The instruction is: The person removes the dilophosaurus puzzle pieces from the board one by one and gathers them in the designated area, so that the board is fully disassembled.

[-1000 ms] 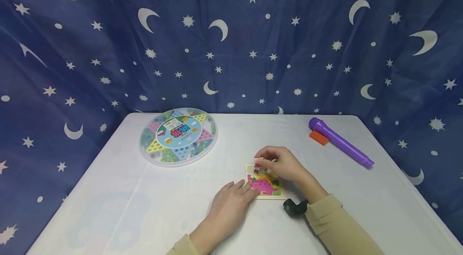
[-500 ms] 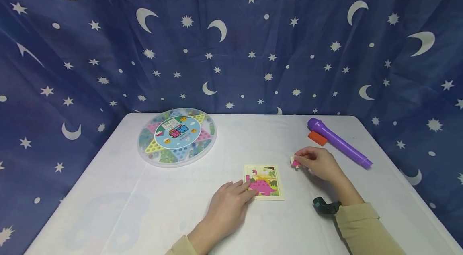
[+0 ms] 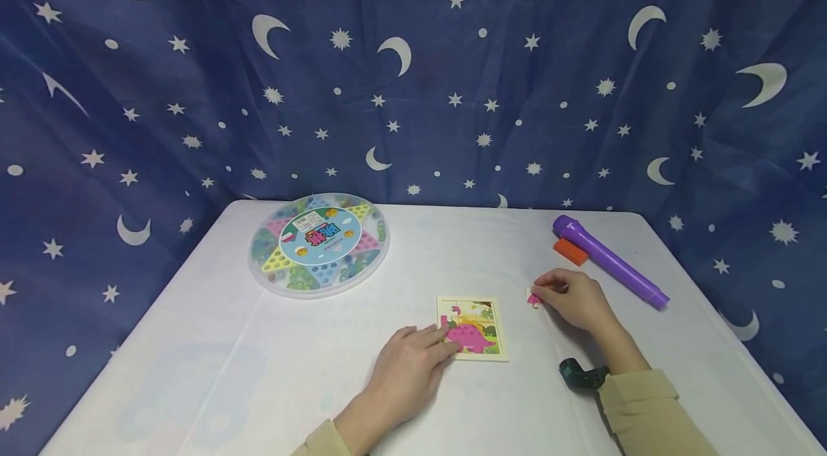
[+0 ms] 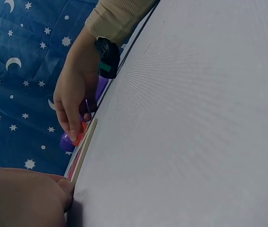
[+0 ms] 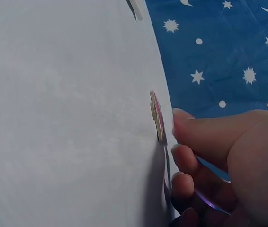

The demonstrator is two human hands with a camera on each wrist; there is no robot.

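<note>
A dark blue curtain (image 3: 426,111) of moons and stars hangs behind a white table (image 3: 284,363), with the dinosaur puzzle board (image 3: 477,335) as the landmark. Head view: beyond the board and to its left lies a round game disc (image 3: 319,244); beyond it to the right, a purple microphone (image 3: 610,258) and an orange block (image 3: 571,251). A second ago the loose puzzle piece (image 3: 533,299) was over the board; now it is well to the board's right, at the right hand (image 3: 575,299). So the piece appears set aside, and I judge the picture unfinished. The left hand (image 3: 410,366) rests on the board's left edge, fingers straight, steadying rather than grasping.

Left wrist view: the board shows edge-on, the left hand at its near end, the right hand beyond, pointing down.

Right wrist view: the piece is nearly edge-on beside the right hand's curled fingers. Thumb and forefinger stand slightly apart; whether they touch the piece I cannot tell.
</note>
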